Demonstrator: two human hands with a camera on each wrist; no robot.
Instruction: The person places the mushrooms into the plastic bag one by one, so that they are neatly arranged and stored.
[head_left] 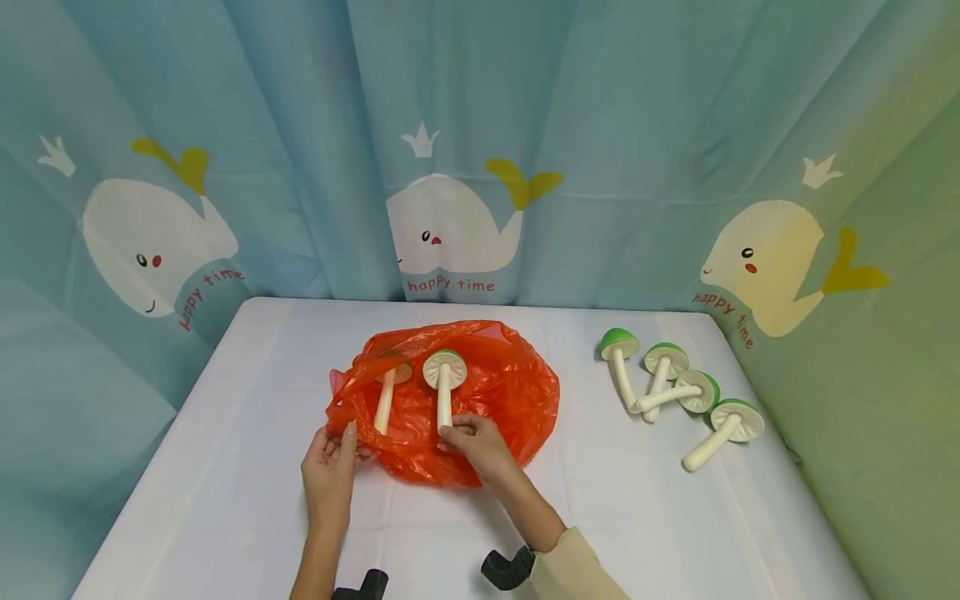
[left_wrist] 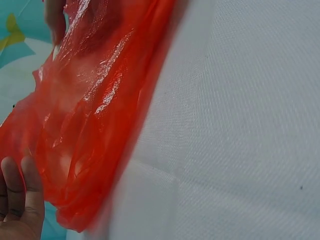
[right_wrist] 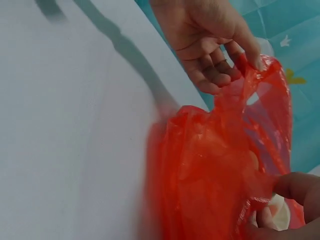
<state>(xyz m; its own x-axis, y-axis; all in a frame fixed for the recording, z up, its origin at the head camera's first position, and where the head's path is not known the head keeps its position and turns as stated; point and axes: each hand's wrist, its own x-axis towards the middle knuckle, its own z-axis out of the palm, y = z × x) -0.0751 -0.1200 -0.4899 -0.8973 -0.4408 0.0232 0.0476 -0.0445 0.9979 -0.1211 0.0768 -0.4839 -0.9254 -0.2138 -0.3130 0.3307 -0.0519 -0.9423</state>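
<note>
A crumpled red plastic bag (head_left: 517, 392) lies on the white table with its mouth spread. My left hand (head_left: 328, 479) pinches the bag's left edge between thumb and fingers; in the right wrist view that left hand (right_wrist: 210, 45) lifts the thin film. Between the fingertips of my right hand (head_left: 480, 446) is the stem end of a toy mushroom (head_left: 445, 387) with a green-rimmed, pale-gilled cap, over the bag's opening. A second mushroom (head_left: 385, 404) lies inside the bag on the left, its cap partly behind red film.
Several more green-capped mushrooms lie at the table's right: one upright-lying mushroom (head_left: 619, 367), a crossed pair beside it, and a nearer mushroom (head_left: 720, 437). A whale-printed blue curtain (head_left: 300, 167) hangs behind the white table (head_left: 637, 525).
</note>
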